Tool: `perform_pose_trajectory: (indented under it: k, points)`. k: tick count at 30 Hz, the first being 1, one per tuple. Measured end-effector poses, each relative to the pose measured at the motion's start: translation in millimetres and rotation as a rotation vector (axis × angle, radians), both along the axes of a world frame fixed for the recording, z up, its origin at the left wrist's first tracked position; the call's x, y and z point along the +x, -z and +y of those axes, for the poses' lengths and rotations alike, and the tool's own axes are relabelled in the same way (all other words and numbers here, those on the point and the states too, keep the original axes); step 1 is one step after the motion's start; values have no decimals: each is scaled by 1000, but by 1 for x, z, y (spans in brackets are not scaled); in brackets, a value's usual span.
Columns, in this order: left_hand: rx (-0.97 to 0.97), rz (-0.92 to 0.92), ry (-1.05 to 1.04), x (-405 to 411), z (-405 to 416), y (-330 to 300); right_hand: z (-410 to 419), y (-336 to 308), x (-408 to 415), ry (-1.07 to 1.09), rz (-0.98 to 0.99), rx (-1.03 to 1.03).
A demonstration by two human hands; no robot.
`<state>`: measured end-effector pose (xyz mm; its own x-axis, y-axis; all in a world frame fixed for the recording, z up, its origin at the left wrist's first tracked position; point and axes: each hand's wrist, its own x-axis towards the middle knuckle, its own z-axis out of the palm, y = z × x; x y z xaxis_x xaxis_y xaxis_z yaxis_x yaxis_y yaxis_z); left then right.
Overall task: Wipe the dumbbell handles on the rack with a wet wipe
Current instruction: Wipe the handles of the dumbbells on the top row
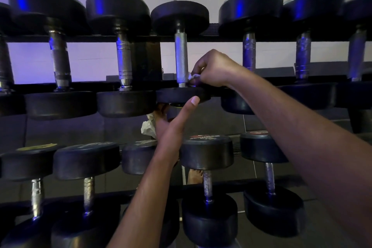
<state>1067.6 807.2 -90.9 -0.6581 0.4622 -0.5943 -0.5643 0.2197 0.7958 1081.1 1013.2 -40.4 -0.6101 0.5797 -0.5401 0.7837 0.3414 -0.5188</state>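
Note:
The middle dumbbell on the upper rack tier has a knurled silver handle (181, 56) between black round heads. My right hand (211, 68) pinches a small white wet wipe (192, 76) against the lower end of that handle, just above the near head (181, 95). My left hand (171, 127) reaches up from below and cups this near head, thumb on its front face and fingers curled under it. A second crumpled white piece (148, 127) shows beside the left palm; I cannot tell whether the hand holds it.
More black dumbbells line the upper tier on both sides, such as one at the left (123, 60) and one at the right (249, 50). A lower tier (207, 185) of dumbbells stands below my arms. Dark floor tiles and a bare foot (195, 176) show through the rack.

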Motion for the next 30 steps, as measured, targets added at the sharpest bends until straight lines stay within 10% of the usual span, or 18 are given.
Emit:
perform_pose_trajectory:
  k: [11,30]
  points:
    - [-18,-9,16,-2,0,-2,-11,-1,11,-162,405,295]
    - [-1,3,34,-4,3,-6,-7,-13,5,-705,362,554]
